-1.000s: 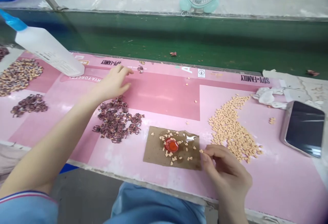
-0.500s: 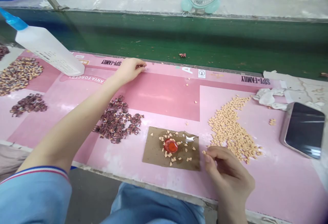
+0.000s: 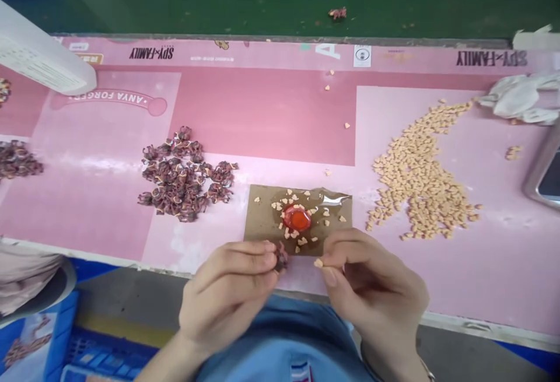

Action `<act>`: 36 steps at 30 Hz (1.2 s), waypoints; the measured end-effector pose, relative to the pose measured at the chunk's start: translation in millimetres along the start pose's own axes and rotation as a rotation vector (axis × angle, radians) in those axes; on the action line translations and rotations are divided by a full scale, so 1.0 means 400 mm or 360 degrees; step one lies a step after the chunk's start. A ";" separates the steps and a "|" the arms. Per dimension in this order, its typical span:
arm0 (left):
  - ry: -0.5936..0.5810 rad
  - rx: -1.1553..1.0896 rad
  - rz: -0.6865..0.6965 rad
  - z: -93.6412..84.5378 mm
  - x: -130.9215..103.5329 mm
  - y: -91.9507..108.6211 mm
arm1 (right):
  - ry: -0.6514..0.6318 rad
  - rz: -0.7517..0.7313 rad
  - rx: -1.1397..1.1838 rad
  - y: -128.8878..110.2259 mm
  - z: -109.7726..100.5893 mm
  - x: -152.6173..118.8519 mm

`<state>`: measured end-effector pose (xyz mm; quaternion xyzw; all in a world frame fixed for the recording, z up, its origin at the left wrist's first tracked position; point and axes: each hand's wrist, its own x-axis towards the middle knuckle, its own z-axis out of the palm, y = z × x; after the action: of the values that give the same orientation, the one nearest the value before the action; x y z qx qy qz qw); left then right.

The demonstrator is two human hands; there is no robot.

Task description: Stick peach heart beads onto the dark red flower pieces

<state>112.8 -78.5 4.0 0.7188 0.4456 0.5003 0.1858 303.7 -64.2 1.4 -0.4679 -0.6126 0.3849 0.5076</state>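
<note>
My left hand (image 3: pixel 230 288) pinches a small dark maroon figurine (image 3: pixel 282 258) just in front of a brown sheet (image 3: pixel 258 227). To its right, my right hand (image 3: pixel 376 288) holds a tiny beige heart-shaped piece (image 3: pixel 318 263) between thumb and forefinger. The two small parts are close but apart. On the sheet sits a shallow red cap (image 3: pixel 300 218) with wet-looking liquid around it and several loose beige pieces. A pile of similar maroon figurines (image 3: pixel 179 178) lies to the left, and a heap of beige pieces (image 3: pixel 422 178) to the right.
A white bottle (image 3: pixel 44 55) stands at the far left. Crumpled white tissue (image 3: pixel 520 99) and a phone (image 3: pixel 542 172) are at the right. Behind the pink mat (image 3: pixel 266 114) runs a green surface (image 3: pixel 262 3) with one maroon piece (image 3: pixel 338 13). Blue crates (image 3: pixel 100 353) sit below left.
My left hand has come back from the mat's far edge to the front and now shows a maroon figurine. My right hand has shifted left with its beige piece. The view tilts further down.
</note>
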 end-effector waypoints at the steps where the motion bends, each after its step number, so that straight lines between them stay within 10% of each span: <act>1: 0.0047 0.0012 0.0000 0.012 -0.007 0.002 | -0.0014 -0.0004 -0.0013 -0.002 0.005 0.000; 25: -0.0134 0.0304 -0.0064 -0.001 -0.032 0.017 | -0.0447 -0.0684 -0.1306 -0.061 -0.001 -0.039; 31: -0.0287 0.0151 -0.0171 -0.045 0.044 -0.004 | -0.0006 -0.0280 -0.0968 -0.025 -0.059 -0.027; 36: -0.0524 0.0471 -0.0088 -0.051 0.285 -0.148 | 0.0561 -0.0167 -0.0952 0.035 -0.147 -0.044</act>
<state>79.7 43.6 33.6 0.7977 0.4973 0.3000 0.1621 365.0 -77.5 -5.3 -0.6231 -0.6243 0.0751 0.4651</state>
